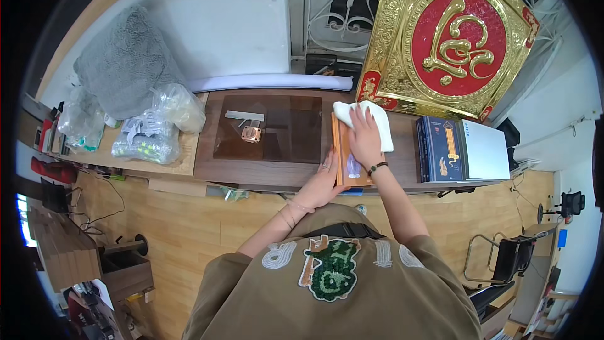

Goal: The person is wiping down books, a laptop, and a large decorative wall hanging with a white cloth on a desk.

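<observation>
On the dark wooden table in front of me lies an orange-brown flat box or panel, a purple patch on its face. At its near left corner my left hand grips the edge, fingers along the side. A folded white cloth covers its far part and hangs past its right side. My right hand rests palm down on the cloth and panel, fingers stretched out and slightly apart. Whatever lies under the palm is hidden.
Left of the panel, a dark glossy sheet bears a small copper-coloured metal part and a grey bar. Plastic-wrapped bundles and a grey fluffy cushion sit farther left. Blue boxes and a gold-red plaque stand right.
</observation>
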Available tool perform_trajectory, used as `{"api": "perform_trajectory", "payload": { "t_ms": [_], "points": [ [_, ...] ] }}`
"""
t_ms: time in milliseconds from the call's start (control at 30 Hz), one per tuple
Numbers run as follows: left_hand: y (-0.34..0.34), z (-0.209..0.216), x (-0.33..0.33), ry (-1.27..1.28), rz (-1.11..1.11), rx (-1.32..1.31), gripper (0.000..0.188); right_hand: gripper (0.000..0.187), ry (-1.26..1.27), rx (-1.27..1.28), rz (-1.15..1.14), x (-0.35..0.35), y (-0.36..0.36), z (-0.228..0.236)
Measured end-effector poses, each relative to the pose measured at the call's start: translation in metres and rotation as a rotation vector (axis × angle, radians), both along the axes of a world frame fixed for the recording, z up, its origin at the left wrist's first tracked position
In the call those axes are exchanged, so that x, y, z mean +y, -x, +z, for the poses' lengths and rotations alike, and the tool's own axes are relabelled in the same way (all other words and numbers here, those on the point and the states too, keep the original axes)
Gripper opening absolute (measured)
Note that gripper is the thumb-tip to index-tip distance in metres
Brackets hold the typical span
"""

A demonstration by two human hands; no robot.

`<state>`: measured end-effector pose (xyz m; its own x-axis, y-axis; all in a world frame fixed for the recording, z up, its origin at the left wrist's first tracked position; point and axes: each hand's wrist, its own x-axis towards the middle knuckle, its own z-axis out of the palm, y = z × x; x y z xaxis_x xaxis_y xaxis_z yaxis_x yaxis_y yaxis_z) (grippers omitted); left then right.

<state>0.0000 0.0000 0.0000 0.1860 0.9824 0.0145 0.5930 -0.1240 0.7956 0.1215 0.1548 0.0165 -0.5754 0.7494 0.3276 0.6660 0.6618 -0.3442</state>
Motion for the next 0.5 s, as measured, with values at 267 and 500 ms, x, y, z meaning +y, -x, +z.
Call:
{"api": "perform_trajectory", "payload": {
  "t_ms": [267, 500],
  "points": [
    [-0.001, 0.008, 0.001, -0.003, -0.033, 0.038, 0.103, 0.055, -0.047, 0.035, 0.06, -0.005, -0.027, 0.011],
    [0.003, 0.012, 0.0, 0.024, -0.016, 0.01, 0.103, 0.059, 0.051, -0.02, 0.241, -0.053, -0.036, 0.015]
  ]
}}
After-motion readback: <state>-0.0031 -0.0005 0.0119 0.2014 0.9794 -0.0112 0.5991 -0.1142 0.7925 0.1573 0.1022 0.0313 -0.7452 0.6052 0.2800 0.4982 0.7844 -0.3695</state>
